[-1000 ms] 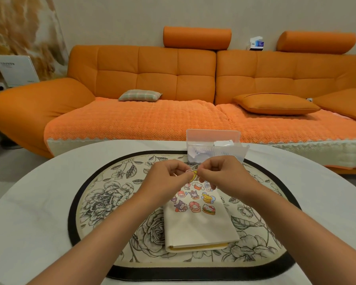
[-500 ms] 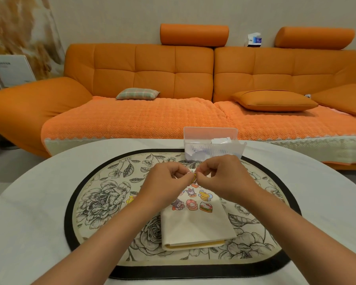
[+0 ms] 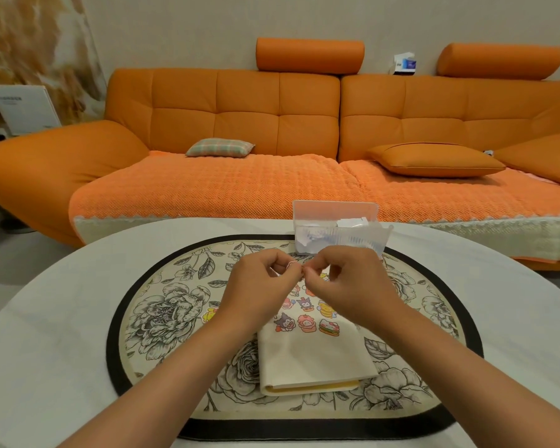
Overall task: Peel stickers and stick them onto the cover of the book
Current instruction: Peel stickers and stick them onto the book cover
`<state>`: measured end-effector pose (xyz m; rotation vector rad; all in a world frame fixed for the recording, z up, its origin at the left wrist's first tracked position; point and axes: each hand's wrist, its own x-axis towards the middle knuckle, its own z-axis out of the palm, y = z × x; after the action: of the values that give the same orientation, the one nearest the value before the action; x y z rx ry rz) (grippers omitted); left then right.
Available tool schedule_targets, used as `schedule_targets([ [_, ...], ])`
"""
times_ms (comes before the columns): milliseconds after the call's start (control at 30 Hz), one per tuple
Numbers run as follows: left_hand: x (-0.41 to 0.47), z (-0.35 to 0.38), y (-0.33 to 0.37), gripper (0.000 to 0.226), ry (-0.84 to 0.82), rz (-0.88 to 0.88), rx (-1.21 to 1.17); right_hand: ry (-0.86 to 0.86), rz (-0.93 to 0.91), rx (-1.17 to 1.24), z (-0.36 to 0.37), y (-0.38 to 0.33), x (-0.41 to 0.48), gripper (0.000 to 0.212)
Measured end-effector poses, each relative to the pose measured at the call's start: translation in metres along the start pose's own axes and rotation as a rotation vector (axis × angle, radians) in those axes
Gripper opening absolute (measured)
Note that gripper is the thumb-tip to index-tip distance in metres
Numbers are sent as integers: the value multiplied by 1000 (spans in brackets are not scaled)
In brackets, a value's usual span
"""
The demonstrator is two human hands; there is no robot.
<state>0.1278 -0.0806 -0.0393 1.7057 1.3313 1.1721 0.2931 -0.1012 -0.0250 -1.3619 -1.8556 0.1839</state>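
Both hands meet in the air above the far end of the cream cloth-covered book [image 3: 317, 360]. It lies closed on the oval floral placemat with the black border [image 3: 162, 318], its yellow page edge toward the person. The left hand [image 3: 259, 286] and the right hand [image 3: 343, 282] each pinch the same small sticker on its pale backing [image 3: 292, 266] between thumb and forefinger, with the other fingers curled in. So little of it shows that I cannot tell whether the backing has begun to lift.

The likeliest trouble, I judge, is in the peel itself. A piece this small, pulled from both sides, could tear, or curl over and stick to itself or to a fingertip.

Placement is the next risk. A cluster of cartoon stickers [image 3: 304, 318] already fills the far half of the cover, while the near half is bare. A hasty press could therefore land the new one overlapping or crooked. Neither hand steadies the book, so it may slide under a sideways push.

Two lesser hazards remain (neither seems pressing). The clear plastic box of paper scraps [image 3: 337, 234] stands just beyond the knuckles and could be nudged. A loose yellow sticker [image 3: 208, 315] also lies on the placemat beside the left wrist, where a forearm might catch it.
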Motion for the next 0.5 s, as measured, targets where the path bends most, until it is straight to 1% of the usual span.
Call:
schedule_targets([
  [67,1,-4,3,12,-28,15,-18,-109,245,358,-6,-4,4,17],
  [100,2,-5,4,11,-46,28,-31,-141,326,458,-10,-5,5,18],
  [167,3,-7,6,10,-69,59,-42,-201,404,559,-16,-5,6,15],
  [233,2,-9,8,10,-78,71,-41,-240,419,596,-19,-5,5,13],
  [300,1,-9,9,11,-85,57,-45,-229,412,594,-18,-5,4,11],
  [500,-1,-5,9,12,-76,19,-91,-154,313,439,-9,-5,4,18],
])
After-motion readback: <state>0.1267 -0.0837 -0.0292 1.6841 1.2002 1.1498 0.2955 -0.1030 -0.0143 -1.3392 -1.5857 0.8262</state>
